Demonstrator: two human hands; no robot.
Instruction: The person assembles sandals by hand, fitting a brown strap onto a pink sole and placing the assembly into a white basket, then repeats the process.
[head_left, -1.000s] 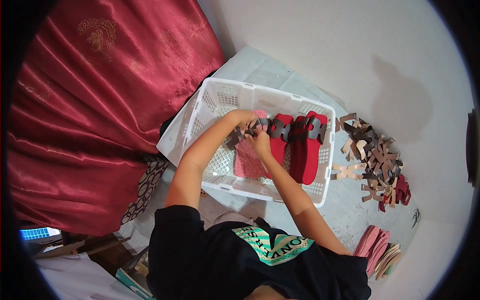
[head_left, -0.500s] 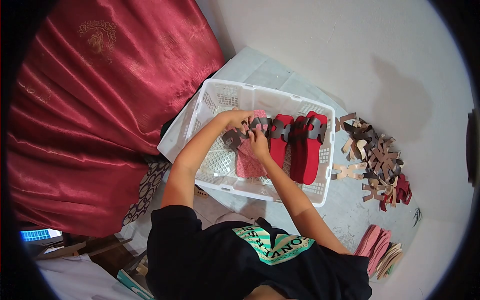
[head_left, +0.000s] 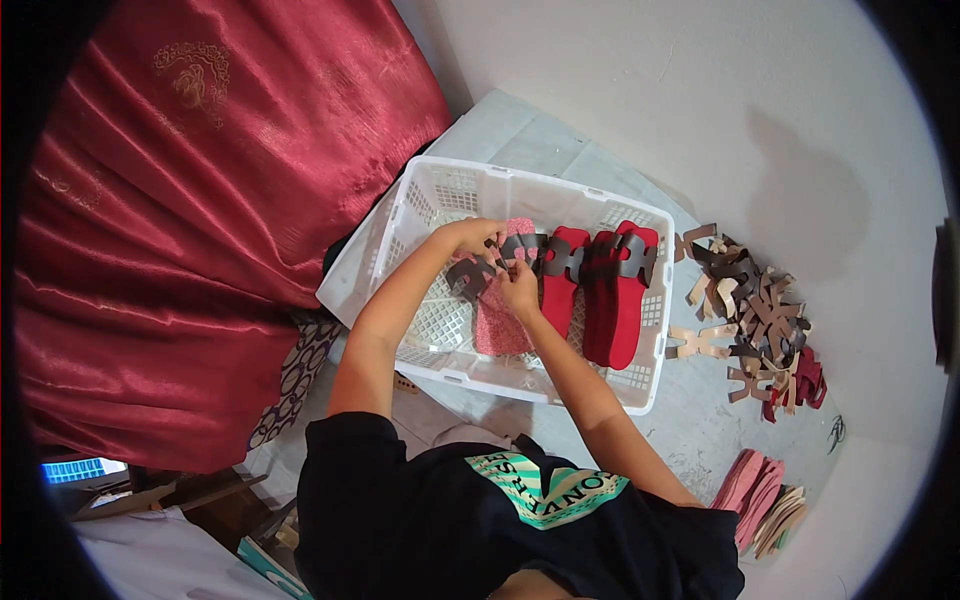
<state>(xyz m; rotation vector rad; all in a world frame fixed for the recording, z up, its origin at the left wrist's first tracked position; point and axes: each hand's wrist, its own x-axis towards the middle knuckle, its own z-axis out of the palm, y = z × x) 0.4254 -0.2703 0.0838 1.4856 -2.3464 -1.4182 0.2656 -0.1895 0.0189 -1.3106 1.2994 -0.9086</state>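
Inside a white plastic basket [head_left: 455,378], both of my hands work at a dark brown sandal strap [head_left: 468,278] over a speckled pink sole [head_left: 500,325]. My left hand [head_left: 472,237] is closed, its fingers bent down on the strap's upper part. From the right, my right hand [head_left: 518,287] pinches the strap close to the left fingertips. Another dark strap [head_left: 522,245] crosses the pink piece just beside them. Finished-looking red sandals [head_left: 562,285] with dark straps stand on edge or lean together to the right [head_left: 628,310]. My fingers partly hide the strap's middle.
Loose brown, beige and dark red straps [head_left: 770,310] lie heaped right of the basket. Pink and beige sole pieces [head_left: 748,485] are stacked lower right. A red satin curtain [head_left: 200,260] hangs at left, and a white wall [head_left: 700,90] rises behind.
Both hands stay at the same strap, with only small finger movements. The view has shifted very slightly; the basket and sandals keep their places.
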